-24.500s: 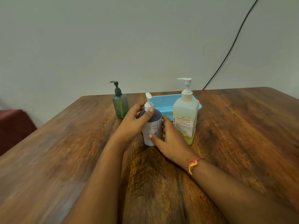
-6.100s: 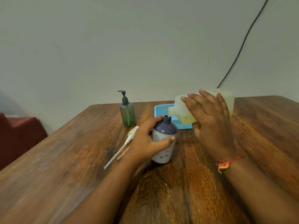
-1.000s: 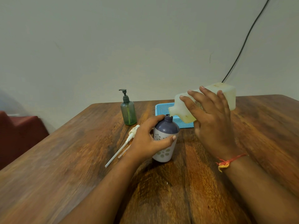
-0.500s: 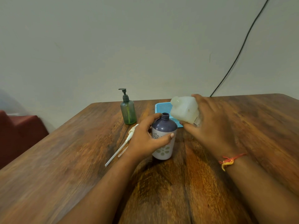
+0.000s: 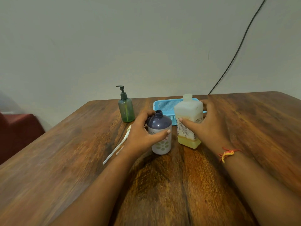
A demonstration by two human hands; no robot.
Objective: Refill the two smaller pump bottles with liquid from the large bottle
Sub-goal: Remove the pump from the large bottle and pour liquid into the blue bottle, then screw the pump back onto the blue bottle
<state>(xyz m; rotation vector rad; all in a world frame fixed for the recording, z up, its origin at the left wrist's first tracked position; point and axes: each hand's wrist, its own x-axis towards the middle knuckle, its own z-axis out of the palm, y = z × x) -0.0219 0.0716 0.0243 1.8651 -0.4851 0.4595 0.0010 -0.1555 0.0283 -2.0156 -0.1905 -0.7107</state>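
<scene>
Tabletop [image 5: 65, 160], large bottle [image 5: 189, 111] in right grip [image 5: 210, 126]

We see a purple bottle [image 5: 160, 123] with a white lower half printed with pale green flowers. The large bottle [image 5: 189, 110] is cloudy white, with yellow liquid at its base. The pump bottle [image 5: 126, 110] is translucent green — its pump dark grey. The basket [image 5: 163, 106] is sky-blue mesh, the table [image 5: 73, 152] streaked reddish-brown, the wrist thread [image 5: 228, 153] red and yellow.
</scene>
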